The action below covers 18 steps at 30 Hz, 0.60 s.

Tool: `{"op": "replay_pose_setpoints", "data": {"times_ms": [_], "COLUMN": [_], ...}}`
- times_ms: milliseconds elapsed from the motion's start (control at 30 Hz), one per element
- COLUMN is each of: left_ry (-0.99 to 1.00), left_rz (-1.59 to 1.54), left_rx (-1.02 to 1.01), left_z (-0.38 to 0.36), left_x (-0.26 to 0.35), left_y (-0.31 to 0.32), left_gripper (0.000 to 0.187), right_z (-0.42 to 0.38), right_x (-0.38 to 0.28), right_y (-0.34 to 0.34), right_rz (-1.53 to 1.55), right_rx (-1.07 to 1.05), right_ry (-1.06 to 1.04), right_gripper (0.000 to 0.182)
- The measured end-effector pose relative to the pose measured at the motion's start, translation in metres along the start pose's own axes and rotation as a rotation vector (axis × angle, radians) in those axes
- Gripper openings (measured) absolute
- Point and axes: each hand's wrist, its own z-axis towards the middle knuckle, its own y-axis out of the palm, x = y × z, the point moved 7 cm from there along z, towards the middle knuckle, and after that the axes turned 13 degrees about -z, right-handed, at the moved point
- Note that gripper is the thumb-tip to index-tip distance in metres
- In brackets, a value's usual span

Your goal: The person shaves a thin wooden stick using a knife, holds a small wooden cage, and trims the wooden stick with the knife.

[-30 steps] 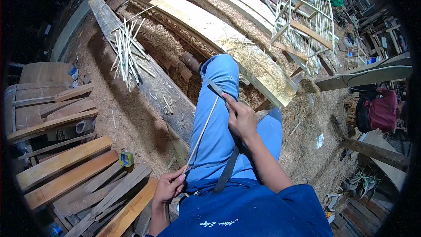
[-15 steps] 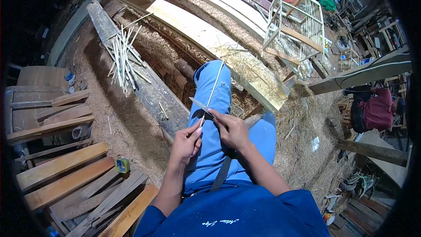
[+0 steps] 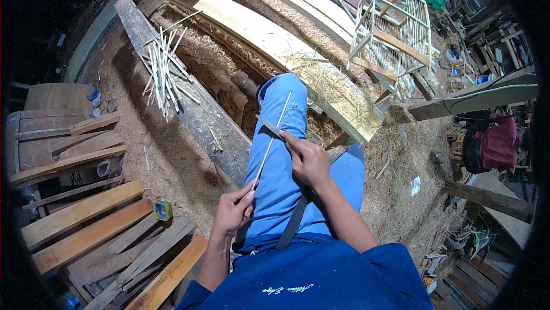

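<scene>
A thin pale stick (image 3: 269, 148) lies slantwise over the blue trouser leg (image 3: 285, 98). My left hand (image 3: 235, 210) pinches its lower end. My right hand (image 3: 309, 162) is closed on a knife (image 3: 268, 126), whose blade crosses the stick above its middle. The knife's handle is hidden inside the fingers. Up and to the left, a loose bundle of similar pale sticks (image 3: 166, 72) rests on a weathered grey plank (image 3: 212, 122).
A slatted wooden cage (image 3: 395, 32) stands at the upper right, by a long pale board (image 3: 275, 38). Cut boards (image 3: 94, 232) and a yellow tape measure (image 3: 162, 211) are at the lower left. A person in a dark red top (image 3: 499, 144) is at far right.
My left hand has moved down and slightly left, drawing the stick down with it. My right hand and the knife have shifted slightly up and right, farther from my left hand.
</scene>
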Motion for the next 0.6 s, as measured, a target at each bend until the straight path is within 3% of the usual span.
{"op": "replay_pose_setpoints", "data": {"times_ms": [233,433,533,600], "left_ry": [-0.062,-0.109,-0.080,-0.083], "left_rz": [-0.068,0.059,0.055,0.053], "left_rx": [-0.008,0.022,-0.025,-0.005], "left_z": [-0.053,-0.095,-0.089,-0.073], "left_x": [-0.016,-0.028,-0.024,-0.018], "left_y": [-0.027,-0.058,-0.049,-0.029], "left_gripper": [0.037,0.039,0.038,0.037], "right_z": [0.002,0.008,0.006,0.002], "right_x": [0.001,0.005,0.002,-0.001], "right_y": [0.000,-0.004,-0.002,-0.007], "right_rz": [-0.002,-0.042,0.064,0.219], "right_rx": [0.002,0.043,0.001,0.154], "right_ry": [0.031,0.054,0.069,-0.005], "right_gripper": [0.037,0.038,0.039,0.038]}}
